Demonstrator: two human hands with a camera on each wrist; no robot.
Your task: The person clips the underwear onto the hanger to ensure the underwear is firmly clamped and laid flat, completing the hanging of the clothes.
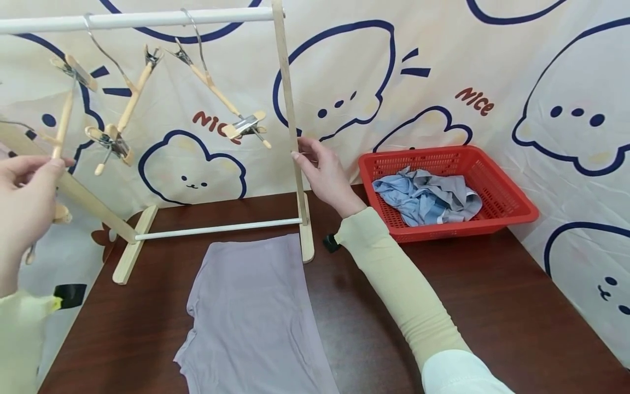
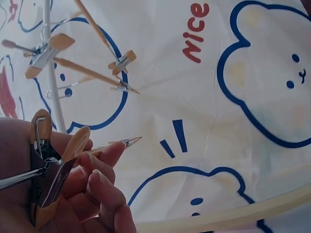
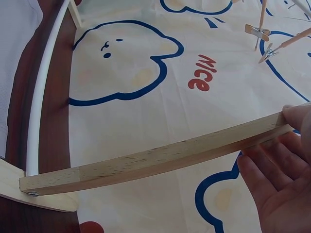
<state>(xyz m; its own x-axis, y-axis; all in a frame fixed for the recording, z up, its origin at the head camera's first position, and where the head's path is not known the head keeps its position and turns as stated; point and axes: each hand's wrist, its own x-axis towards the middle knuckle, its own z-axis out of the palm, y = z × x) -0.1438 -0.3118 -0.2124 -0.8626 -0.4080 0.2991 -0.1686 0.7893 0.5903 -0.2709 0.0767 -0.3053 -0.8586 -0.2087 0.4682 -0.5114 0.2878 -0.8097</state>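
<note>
At the left edge of the head view, my left hand (image 1: 24, 202) pinches the wooden bar of a clip hanger (image 1: 63, 123). One of its metal-and-wood clips (image 2: 51, 187) sits beside the palm in the left wrist view. My right hand (image 1: 327, 175) grips the right wooden post (image 1: 287, 82) of a small clothes rack, thumb on one side and fingers on the other (image 3: 184, 150). Two more clip hangers (image 1: 135, 98) (image 1: 216, 93) hang from the white top rail (image 1: 147, 20). Light purple trousers (image 1: 251, 306) lie flat on the table in front of the rack.
A red plastic basket (image 1: 512, 191) holding crumpled blue and grey clothes (image 1: 428, 197) stands at the back right of the dark brown table (image 1: 492, 306). A cartoon-printed cloth (image 1: 334, 65) hangs behind. The rack's white lower bar (image 1: 221, 229) runs just behind the trousers.
</note>
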